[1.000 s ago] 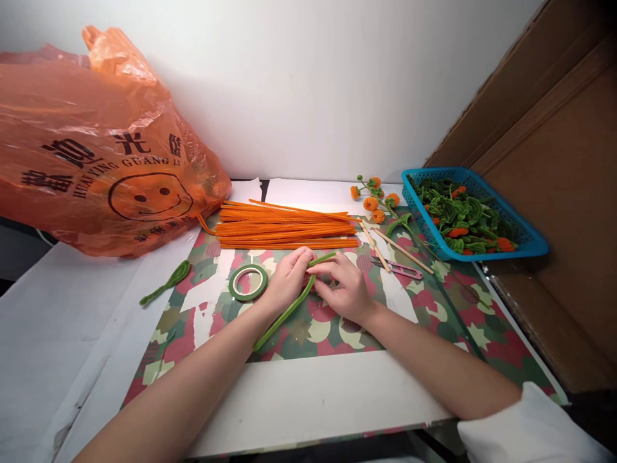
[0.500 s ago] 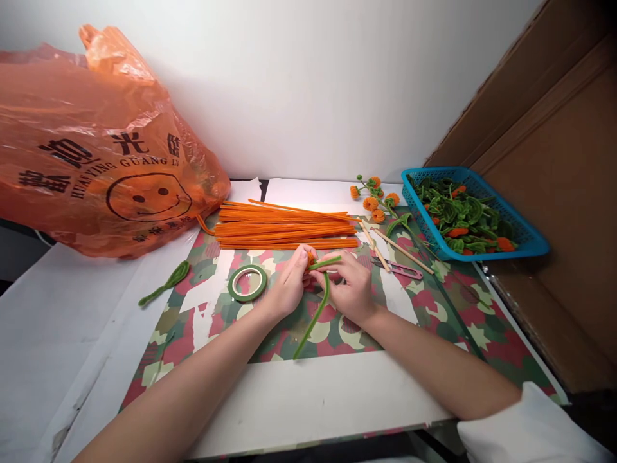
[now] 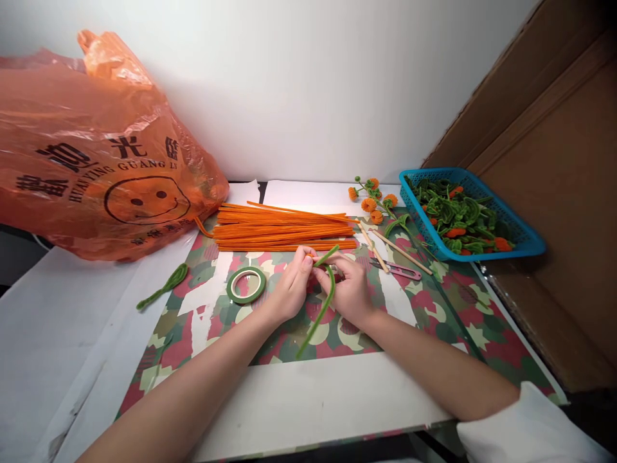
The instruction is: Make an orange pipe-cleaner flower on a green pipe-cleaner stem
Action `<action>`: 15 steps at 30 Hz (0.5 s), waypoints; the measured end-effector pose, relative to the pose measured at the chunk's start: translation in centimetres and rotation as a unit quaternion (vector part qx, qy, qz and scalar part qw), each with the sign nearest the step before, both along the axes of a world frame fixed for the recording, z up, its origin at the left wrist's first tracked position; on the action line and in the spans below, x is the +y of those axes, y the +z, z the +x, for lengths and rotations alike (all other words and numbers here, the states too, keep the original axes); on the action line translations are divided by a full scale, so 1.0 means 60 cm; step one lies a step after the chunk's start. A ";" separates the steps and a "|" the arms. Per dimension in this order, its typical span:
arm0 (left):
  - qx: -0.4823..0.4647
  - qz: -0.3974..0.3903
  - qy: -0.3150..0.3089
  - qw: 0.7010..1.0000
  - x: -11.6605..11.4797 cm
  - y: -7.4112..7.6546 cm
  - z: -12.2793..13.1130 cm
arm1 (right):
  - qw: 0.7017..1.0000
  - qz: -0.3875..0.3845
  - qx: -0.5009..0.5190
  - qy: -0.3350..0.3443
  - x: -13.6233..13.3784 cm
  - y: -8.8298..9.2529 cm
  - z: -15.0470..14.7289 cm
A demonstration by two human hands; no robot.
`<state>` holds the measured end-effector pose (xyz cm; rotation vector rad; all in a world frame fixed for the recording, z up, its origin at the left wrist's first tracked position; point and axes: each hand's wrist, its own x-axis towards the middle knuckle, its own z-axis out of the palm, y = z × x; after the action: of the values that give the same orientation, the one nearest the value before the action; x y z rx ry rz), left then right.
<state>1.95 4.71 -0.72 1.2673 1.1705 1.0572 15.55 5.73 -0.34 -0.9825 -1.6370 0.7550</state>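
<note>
My left hand (image 3: 292, 286) is closed in a pinch around a small orange pipe-cleaner flower (image 3: 312, 258), mostly covered by the fingertips. Against it, my right hand (image 3: 349, 292) pinches a green pipe cleaner (image 3: 320, 316). One short end of that stem sticks up past the fingers, while the long end bends down toward me over the patterned sheet. Both hands meet at the fingertips, so the exact join is hidden. Left of my hands lies a roll of green floral tape (image 3: 246, 285). Behind them is a bundle of orange pipe cleaners (image 3: 284, 229).
A blue basket (image 3: 523, 249) of green and orange pieces stands at right. Near it lie pink snips (image 3: 405, 271), wooden sticks (image 3: 402, 252) and a finished flower sprig (image 3: 370, 204). A green leaf (image 3: 166, 284) lies left, below an orange plastic bag (image 3: 110, 154).
My left fingers now cover more of the orange flower. The green pipe cleaner's short end has tilted more upright, and its long end has swung slightly right.
</note>
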 end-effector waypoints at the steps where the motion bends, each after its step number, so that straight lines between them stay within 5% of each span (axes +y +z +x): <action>1: 0.005 0.006 -0.001 1.000 0.000 0.000 0.000 | 1.000 0.012 -0.007 -0.008 0.001 0.001 0.001; 7: 0.037 0.041 0.004 0.998 -0.003 0.003 -0.002 | 0.996 0.077 -0.036 -0.028 0.008 -0.004 0.008; 15: 0.164 0.117 -0.005 0.979 -0.009 0.013 -0.001 | 0.996 0.034 -0.076 -0.026 0.003 0.002 0.007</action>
<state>1.89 4.20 0.03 1.6785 1.3107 1.0249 15.94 5.90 -0.24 -1.0512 -1.7505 0.5984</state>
